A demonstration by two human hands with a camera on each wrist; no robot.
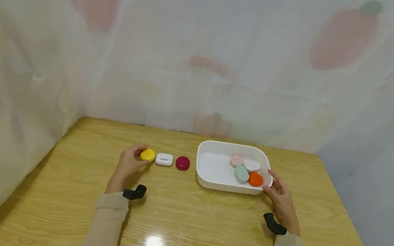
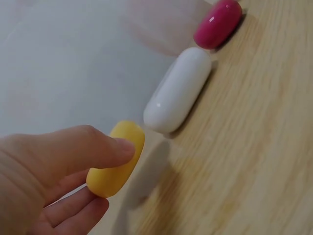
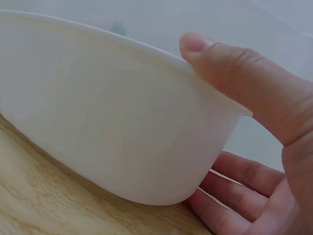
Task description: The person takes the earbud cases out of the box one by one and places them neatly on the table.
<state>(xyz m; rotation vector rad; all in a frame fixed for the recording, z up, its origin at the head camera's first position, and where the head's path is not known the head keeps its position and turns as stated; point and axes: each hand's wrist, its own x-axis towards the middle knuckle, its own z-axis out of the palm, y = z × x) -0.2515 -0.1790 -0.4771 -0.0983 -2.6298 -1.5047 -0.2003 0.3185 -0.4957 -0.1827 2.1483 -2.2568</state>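
My left hand [image 1: 129, 163] pinches a glossy yellow rounded case [image 1: 148, 155] between thumb and fingers; in the left wrist view the yellow case [image 2: 115, 169] is tilted, with its shadow beside it on the wood. To its right, a white earbud case [image 1: 164, 160] and a dark red round case [image 1: 182, 163] lie in a row on the table. My right hand [image 1: 281, 197] holds the right end of a white bin [image 1: 207, 183]. In the right wrist view the thumb [image 3: 220, 61] lies over the rim and the other fingers are against the outer wall.
Inside the bin, toward its right side, lie a pink case [image 1: 236, 161], a white case [image 1: 252, 165], a pale green case [image 1: 241, 174] and an orange case [image 1: 255, 179]. The wooden table [image 1: 200, 230] ends at a hanging pale curtain [image 1: 200, 98] behind and at the sides.
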